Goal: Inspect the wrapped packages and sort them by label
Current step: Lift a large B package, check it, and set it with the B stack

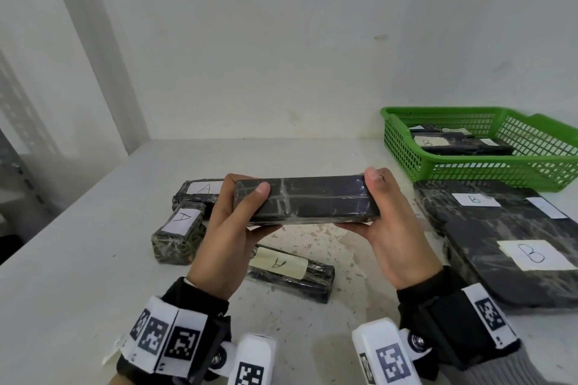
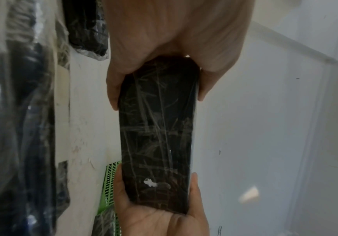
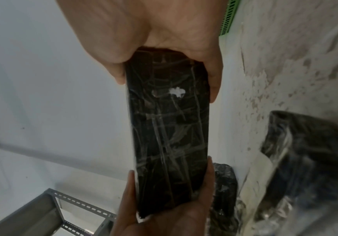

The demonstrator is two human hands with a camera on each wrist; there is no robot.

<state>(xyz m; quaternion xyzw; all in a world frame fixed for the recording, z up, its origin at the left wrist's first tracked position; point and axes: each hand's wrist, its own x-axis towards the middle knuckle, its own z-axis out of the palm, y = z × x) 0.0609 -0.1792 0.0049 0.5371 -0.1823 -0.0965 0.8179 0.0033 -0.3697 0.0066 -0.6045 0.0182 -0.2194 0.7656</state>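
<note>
I hold a long black film-wrapped package [image 1: 306, 200] level above the table, one hand at each end. My left hand [image 1: 237, 212] grips its left end, thumb on the near face and fingers behind. My right hand [image 1: 375, 212] grips the right end the same way. No label shows on the faces turned to the head view. Both wrist views show the package [image 2: 158, 135] [image 3: 168, 132] lengthwise between the two palms, with a small white speck on the film. Three packages marked A [image 1: 179, 225] [image 1: 203, 194] [image 1: 291, 272] lie on the table below and to the left.
A green plastic basket [image 1: 403, 150] at the back right holds black packages, one marked B. Large flat wrapped packages marked B [image 1: 506, 253] lie in front of it at the right. The white table [image 1: 93, 259] meets a white wall behind. A grey metal rack [image 3: 52, 212] stands at the left.
</note>
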